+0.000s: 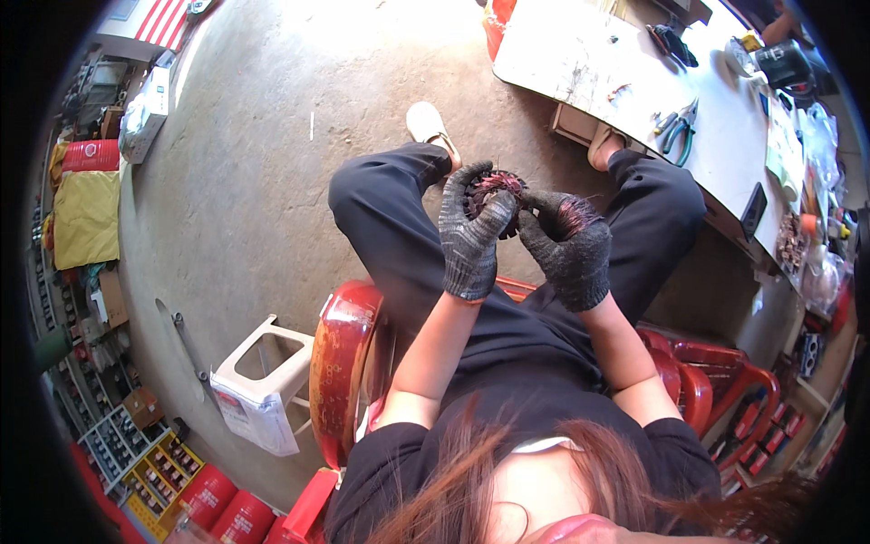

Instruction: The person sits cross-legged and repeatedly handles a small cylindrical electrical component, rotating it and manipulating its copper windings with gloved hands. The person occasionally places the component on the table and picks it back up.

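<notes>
A dark, slotted ring wound with reddish copper wire, like a motor stator (500, 185), is held up over my lap. My left hand (469, 243), in a grey knit glove, wraps around its left side with the thumb across the front. Gloved in darker grey, my right hand (580, 263) has thumb and fingertips pinched together at the right edge of the ring. Thin reddish copper wire (580, 214) shows over the right fingers, with loose strands sticking out. What exactly sits between the right fingertips is too small to make out.
A white worktable (580, 54) stands ahead on the right, bearing green-handled pliers (678, 134) and a dark phone (754, 213). A white plastic stool (258, 363) is on the left beside my red wooden chair (343, 363). Shelves of parts line the far left.
</notes>
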A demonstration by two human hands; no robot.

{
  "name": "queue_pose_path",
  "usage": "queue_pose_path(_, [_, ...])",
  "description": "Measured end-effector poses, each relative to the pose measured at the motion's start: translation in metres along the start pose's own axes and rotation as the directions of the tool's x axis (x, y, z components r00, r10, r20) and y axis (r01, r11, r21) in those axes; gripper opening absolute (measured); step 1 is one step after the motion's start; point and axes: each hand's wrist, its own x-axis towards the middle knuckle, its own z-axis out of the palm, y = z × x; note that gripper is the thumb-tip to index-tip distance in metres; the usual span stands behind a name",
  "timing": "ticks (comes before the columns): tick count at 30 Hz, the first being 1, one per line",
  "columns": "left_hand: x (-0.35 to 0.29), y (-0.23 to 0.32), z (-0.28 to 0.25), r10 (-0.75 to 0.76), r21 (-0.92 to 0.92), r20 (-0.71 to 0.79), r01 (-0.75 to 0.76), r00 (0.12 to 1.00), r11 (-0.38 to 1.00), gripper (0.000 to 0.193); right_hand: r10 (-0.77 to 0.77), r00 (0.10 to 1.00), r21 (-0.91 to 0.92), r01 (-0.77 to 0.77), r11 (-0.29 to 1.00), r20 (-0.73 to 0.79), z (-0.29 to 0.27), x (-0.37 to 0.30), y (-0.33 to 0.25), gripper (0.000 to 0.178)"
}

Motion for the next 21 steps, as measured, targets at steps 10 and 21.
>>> queue_pose_path(10, [0.004,0.001,-0.007,0.015,-0.087,0.013,-0.014,1.000,0.996,0.046,0.260,0.913,0.344,-0.365,0.865,0.314,-0.008,0.011,0.010,0.015])
queue_pose_path(21, [0.002,0.008,-0.014,-0.005,-0.083,0.042,0.008,0.999,0.997,0.043,-0.134,0.986,-0.048,0.139,0.989,0.095,0.000,0.005,0.000,0.024])
